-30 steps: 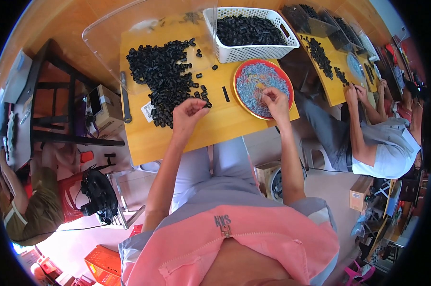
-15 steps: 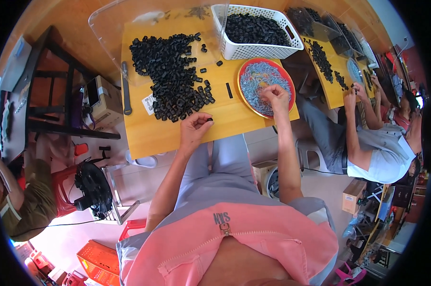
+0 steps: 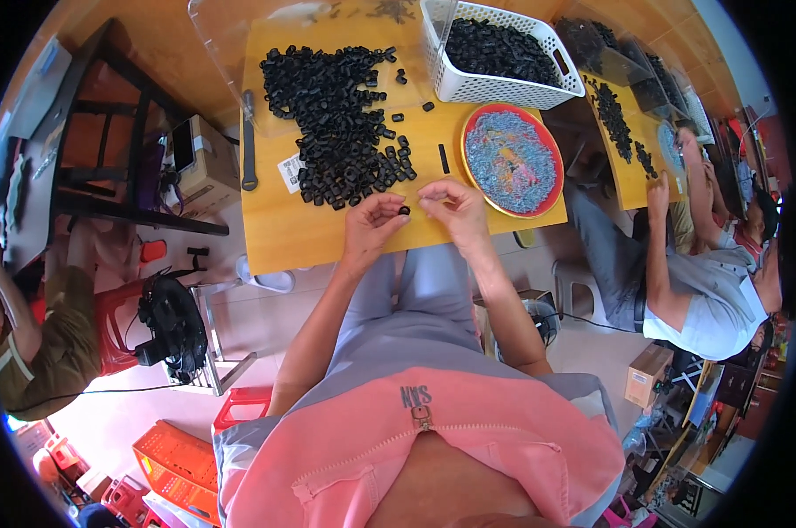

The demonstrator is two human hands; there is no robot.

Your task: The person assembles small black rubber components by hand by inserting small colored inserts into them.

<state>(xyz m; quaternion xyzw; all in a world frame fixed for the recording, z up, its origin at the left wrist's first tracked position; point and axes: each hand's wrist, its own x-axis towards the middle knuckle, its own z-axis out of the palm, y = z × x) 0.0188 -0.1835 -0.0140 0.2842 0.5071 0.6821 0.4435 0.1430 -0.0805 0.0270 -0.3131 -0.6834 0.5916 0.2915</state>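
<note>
One yellow wooden table [image 3: 270, 229]: just changed — right hand [image 3: 462, 211] came off the red dish [image 3: 553, 180] and now sits beside left hand [image 3: 370, 229]; judged, handling now centres on one piece between them. Front edge runs close by both hands, so little tabletop on the near side.
White perforated basket [image 3: 495, 91]: far right of centre, loaded with black pieces; its wall bounds reach at the back.
Black pile [image 3: 341, 163]: left-centre, loose near end just past left fingertips, crowding that side.
Red dish: yellow rim, small blue-grey bits inside; right of right hand, apart from it.
Right hand: thumb and fingertips narrow; cannot tell whether anything is pinched.
Left hand: narrow, holding one black piece at the tips.
Black strip [image 3: 444, 158]: on open wood between pile and dish — main free lane.
Black cylindrical piece [image 3: 404, 210]: at left fingertips, near front edge, slight gap to right fingertips.
</note>
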